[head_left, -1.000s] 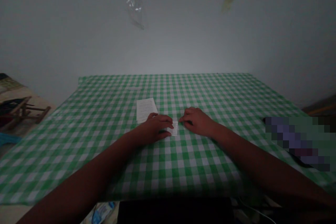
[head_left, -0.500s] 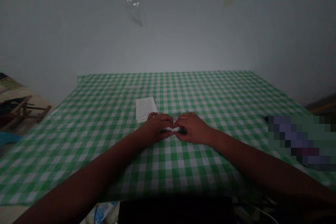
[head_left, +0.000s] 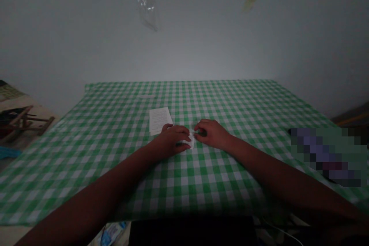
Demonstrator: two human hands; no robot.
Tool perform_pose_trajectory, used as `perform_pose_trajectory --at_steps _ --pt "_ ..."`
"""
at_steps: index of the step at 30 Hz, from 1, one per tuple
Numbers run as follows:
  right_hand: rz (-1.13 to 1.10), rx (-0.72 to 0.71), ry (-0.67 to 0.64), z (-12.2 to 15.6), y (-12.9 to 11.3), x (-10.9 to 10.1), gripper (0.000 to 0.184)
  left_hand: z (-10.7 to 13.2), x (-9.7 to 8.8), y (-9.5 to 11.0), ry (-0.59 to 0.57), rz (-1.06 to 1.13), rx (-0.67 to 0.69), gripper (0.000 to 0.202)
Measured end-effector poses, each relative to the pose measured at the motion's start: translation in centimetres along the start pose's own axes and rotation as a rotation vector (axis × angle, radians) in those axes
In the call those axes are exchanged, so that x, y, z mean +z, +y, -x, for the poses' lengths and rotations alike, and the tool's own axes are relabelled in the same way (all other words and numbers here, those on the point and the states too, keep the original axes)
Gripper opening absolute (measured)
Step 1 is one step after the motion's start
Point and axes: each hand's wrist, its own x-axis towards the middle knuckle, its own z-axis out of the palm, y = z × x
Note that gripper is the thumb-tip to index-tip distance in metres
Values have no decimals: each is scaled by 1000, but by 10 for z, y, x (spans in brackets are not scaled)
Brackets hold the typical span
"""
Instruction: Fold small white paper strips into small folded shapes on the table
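a small white printed paper slip (head_left: 190,143) is seen near the middle of a table covered by a green-and-white checked tablecloth (head_left: 236,107), about midway between the left and right edges and nearer the front edge than the far one; it is lain over by the left hand (head_left: 172,141), whose fingers are curled across its top while the thumb is tucked along its near side, so a narrow, closed hold on the slip is shown; only the slip's right end is left uncovered, so its long axis cannot be told with certainty; the right hand (head_left: 212,134) is set just to the right of the slip, its fingertips (head_left: 198,127) drawn close together at the slip's right end; whether the paper is actually nipped by them cannot be told; the slip is thus placed between the two hands, under the left and just beside the right, with the left the nearer; a larger white printed paper sheet (head_left: 159,120) is laid flat just beyond the left hand, toward the far edge, its long axis running from front to far edge; two papers and two hands are counted in all; a wooden stool (head_left: 24,120) is seen off the left edge.
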Motion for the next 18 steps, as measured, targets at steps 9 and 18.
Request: perform_pose_trajectory --at_steps 9,18 --pt "-28 51 -28 -3 2 6 12 0 3 -3 6 -14 22 18" --pt "-29 64 -32 3 -9 4 14 0 1 0 4 -9 11 18"
